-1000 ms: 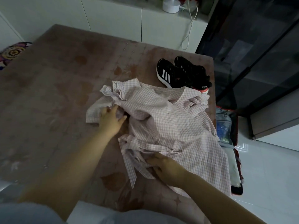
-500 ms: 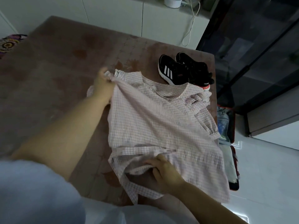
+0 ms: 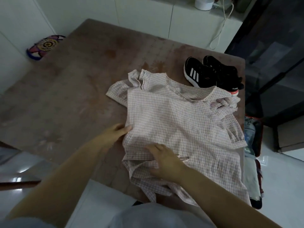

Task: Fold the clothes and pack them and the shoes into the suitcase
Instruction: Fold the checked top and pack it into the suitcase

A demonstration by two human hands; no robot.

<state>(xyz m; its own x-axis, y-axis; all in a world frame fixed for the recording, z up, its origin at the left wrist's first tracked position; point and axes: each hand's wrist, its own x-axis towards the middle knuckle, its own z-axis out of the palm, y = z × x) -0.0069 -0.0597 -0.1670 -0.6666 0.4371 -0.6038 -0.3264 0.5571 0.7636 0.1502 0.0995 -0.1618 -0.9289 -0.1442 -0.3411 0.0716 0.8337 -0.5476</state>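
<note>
Left hand (image 3: pixel 117 131) had dropped from shoulder to side edge of the dress (image 3: pixel 177 122), fingers (image 3: pixel 127 128) straight, gripping nothing; right hand (image 3: pixel 162 160) pressed flat, holding nothing. I judged it spread, ready to fold.

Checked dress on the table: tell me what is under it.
The brown table lies under the checked dress; its right edge overhangs the suitcase on the floor. Anything beneath the cloth is covered.

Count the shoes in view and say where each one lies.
2. The striped shoe lies at the table's far right corner, beyond the checked garment; the second shoe lies beside it, nearer the table edge. The garment could hide others.
</note>
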